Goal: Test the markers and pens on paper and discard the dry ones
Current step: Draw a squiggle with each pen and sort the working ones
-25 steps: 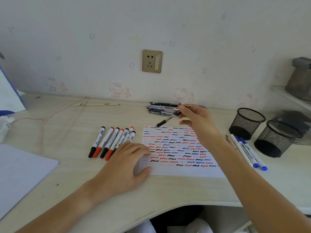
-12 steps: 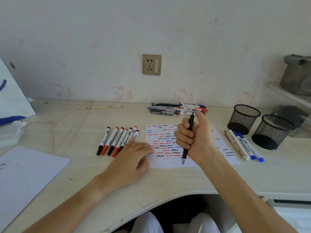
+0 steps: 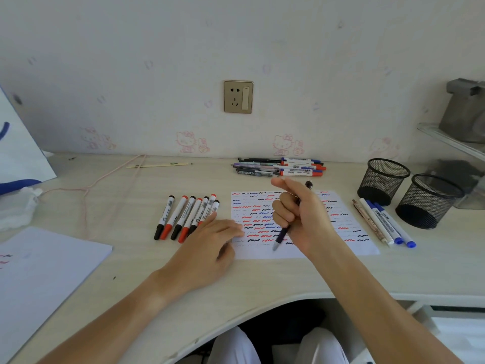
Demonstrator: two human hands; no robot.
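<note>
Now the right hand (image 3: pixel 301 219) grips a dark pen (image 3: pixel 282 233) in its fist, tip down over the paper (image 3: pixel 341 224) at centre frame. The left hand (image 3: pixel 212 240) lies flat, pressing the sheet's edge. Maybe the full page hides a faint line. The pen's tip is blurred.

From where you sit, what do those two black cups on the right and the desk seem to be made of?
The two black cups look like painted metal mesh: you can see through their walls. The desk looks like pale wood-grain laminate, matte, with faint streaks; solid wood can't be ruled out.
</note>
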